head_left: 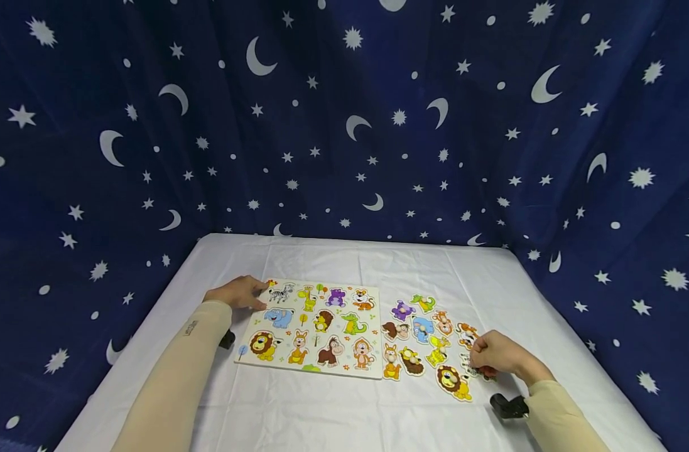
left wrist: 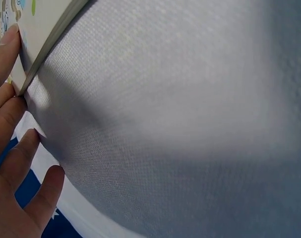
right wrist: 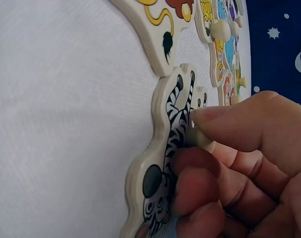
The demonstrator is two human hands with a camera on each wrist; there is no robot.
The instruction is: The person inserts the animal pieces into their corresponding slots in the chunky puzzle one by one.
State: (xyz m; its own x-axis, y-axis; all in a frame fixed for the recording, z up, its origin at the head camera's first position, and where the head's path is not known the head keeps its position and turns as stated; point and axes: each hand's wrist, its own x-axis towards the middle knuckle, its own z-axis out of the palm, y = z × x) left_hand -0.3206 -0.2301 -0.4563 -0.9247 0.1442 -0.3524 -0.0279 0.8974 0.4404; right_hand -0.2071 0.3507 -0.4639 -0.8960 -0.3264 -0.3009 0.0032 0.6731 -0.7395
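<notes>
With the right hand (head_left: 499, 355) pinching the zebra (right wrist: 177, 130)'s knob (right wrist: 202, 140) and the left hand (head_left: 239, 292) spread against the board (head_left: 311, 328), a crooked lift might jog the lion (head_left: 455, 383) beside the right.

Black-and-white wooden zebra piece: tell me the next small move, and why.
Probably lift the black-and-white wooden zebra piece straight up: the right hand pinches its pale knob, while the left hand touches the cream rectangular animal-picture board, where the printed zebra shows uncovered.
</notes>
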